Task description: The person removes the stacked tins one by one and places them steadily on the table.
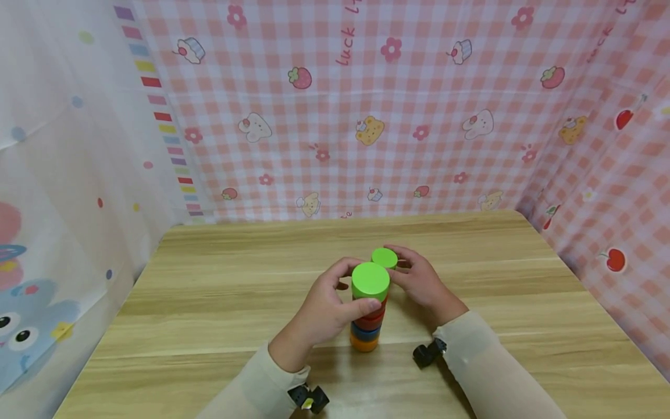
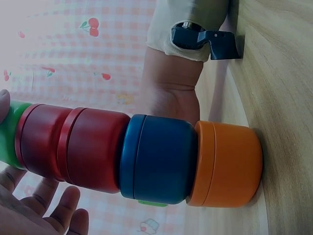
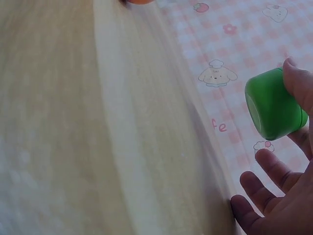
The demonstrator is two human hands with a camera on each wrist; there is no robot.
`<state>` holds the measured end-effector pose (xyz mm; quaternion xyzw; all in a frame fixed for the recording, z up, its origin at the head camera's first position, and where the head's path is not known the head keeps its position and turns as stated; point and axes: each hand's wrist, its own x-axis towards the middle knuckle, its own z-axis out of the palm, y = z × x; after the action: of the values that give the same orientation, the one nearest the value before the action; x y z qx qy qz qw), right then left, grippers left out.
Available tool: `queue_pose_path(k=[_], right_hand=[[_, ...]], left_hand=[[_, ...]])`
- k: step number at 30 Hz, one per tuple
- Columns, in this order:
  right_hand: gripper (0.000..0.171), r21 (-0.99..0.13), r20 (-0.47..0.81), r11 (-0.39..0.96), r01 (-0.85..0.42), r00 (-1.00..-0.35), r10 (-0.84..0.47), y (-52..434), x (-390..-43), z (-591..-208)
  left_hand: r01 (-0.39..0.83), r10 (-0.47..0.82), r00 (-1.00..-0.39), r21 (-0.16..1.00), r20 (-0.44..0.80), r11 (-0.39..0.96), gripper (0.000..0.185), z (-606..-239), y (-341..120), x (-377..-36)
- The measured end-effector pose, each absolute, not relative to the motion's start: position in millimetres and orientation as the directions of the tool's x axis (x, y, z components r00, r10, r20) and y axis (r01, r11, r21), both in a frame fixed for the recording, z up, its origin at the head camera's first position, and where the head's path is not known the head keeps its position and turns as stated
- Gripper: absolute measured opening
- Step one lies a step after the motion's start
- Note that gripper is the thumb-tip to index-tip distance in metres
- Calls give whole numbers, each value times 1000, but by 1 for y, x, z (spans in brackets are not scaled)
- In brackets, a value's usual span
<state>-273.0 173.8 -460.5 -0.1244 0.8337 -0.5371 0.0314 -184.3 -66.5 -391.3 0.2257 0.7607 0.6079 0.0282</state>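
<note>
A stack of small round lidded jars stands upright on the table: an orange jar [image 2: 230, 164] at the bottom, then a blue jar [image 2: 161, 159], two red jars [image 2: 95, 147] and a green jar [image 1: 370, 279] on top. My left hand [image 1: 324, 302] holds that top green jar, thumb on the near side and fingers around the far side. Just behind the stack, my right hand [image 1: 421, 282] pinches a second green jar [image 3: 274, 105] between thumb and forefinger, off the table. Its other fingers are spread in the right wrist view. A green sliver shows behind the blue jar in the left wrist view.
The wood-grain table [image 1: 220, 302] stretches out around the stack. A pink checked cloth [image 1: 335, 116] hangs behind it and to the right, and a white patterned cloth [image 1: 68, 145] hangs at the left. Small black cameras [image 1: 429, 353] sit on both wrists.
</note>
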Motion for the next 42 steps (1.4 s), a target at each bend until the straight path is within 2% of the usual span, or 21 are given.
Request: queue_pose_path(k=[21, 42], right_hand=[[58, -881, 47, 448, -150, -971, -234, 175, -277, -467], [61, -864, 28, 473, -173, -954, -298, 175, -278, -471]], left_hand=[[302, 381, -897, 940, 224, 157, 49, -390, -67, -184], [307, 387, -894, 938, 225, 163, 49, -391, -68, -184]])
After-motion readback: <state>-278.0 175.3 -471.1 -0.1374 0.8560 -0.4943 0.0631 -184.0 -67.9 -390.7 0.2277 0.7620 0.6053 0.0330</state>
